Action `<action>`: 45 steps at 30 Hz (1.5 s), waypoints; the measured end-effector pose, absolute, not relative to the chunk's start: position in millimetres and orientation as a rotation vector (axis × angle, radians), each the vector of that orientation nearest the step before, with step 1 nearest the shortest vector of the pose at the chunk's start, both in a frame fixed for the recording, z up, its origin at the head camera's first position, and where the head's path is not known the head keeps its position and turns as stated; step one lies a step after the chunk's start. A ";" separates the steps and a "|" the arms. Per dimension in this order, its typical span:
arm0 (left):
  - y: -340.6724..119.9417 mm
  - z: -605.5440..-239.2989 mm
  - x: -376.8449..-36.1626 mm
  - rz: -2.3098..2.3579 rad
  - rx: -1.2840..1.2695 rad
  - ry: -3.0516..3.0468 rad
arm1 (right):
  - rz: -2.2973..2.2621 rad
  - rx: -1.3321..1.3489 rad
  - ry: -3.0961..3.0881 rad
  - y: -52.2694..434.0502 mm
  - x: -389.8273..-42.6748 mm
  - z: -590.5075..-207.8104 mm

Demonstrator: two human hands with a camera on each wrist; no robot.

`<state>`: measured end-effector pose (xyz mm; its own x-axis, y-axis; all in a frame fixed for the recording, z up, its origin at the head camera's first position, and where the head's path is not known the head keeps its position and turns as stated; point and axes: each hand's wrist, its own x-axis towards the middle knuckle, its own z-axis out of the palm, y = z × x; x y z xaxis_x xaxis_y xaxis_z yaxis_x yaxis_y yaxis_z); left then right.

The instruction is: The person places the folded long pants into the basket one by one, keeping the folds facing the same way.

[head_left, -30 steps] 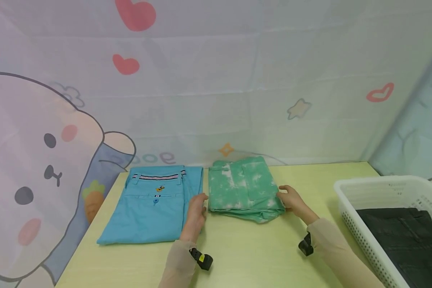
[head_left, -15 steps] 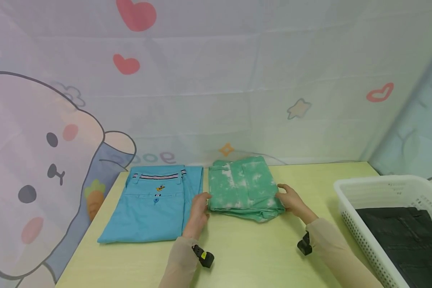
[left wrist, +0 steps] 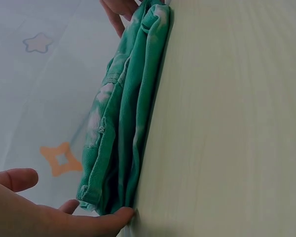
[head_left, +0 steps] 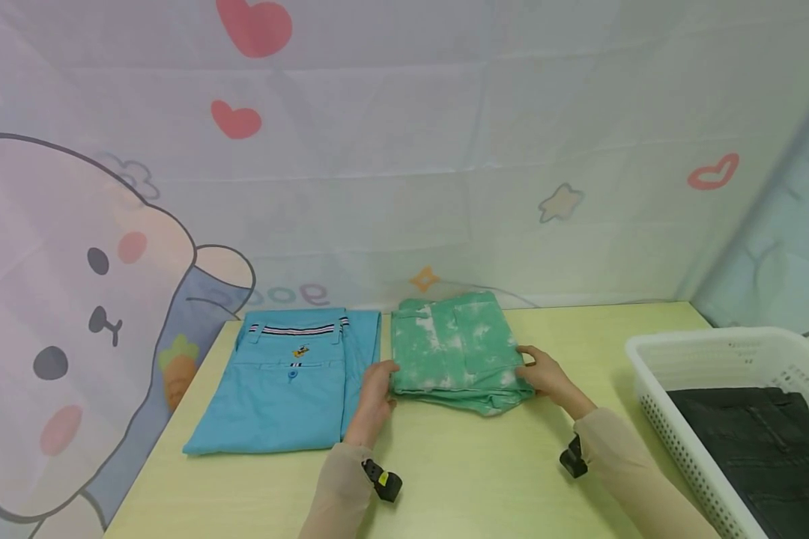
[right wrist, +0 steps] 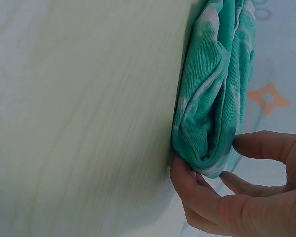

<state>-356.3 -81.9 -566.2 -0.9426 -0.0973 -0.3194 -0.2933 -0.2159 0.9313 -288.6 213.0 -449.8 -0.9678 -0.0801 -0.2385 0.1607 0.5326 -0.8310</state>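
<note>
Green pants point(head_left: 455, 344) with white tie-dye patches lie folded on the table in the head view. At their left edge my left hand point(head_left: 374, 400) touches the stacked layers; the left wrist view shows its fingertips point(left wrist: 124, 215) at the lower corner and the thumb apart from the cloth. Across from it, my right hand point(head_left: 551, 382) grips the right edge. In the right wrist view its thumb point(right wrist: 256, 144) lies against the top layer, with fingers bent around the folded end. Blue pants point(head_left: 290, 397), also folded, lie just left of the left hand.
A white plastic basket point(head_left: 674, 449) stands at the right, with folded black pants point(head_left: 762, 449) in it. The pale yellow table point(head_left: 472, 479) ends at a printed cloth backdrop point(head_left: 391, 150). A small black camera sits on each wrist.
My left hand has shifted slightly right, up to the green pants' edge. The right hand has moved slightly left against them. The pants lie as before.
</note>
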 end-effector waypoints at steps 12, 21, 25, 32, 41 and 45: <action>-106.3 -706.0 -458.1 2.231 -0.551 1.783 | -1.379 0.046 2.536 214.0 -288.0 -448.7; -104.9 -698.5 -450.6 2.184 -0.540 1.830 | -1.364 0.033 2.538 212.5 -287.4 -446.9; -98.0 -649.0 -412.8 2.171 -0.493 1.855 | -1.380 0.022 2.520 213.2 -286.6 -446.9; -85.0 -559.5 -341.7 2.189 -0.426 1.865 | -1.376 0.000 2.504 215.3 -283.8 -447.5; -79.3 -514.3 -303.4 2.193 -0.427 1.856 | -1.393 -0.037 2.474 218.3 -276.4 -446.8; -69.3 -449.1 -259.7 2.199 -0.471 1.808 | -1.410 -0.055 2.456 220.4 -273.1 -447.5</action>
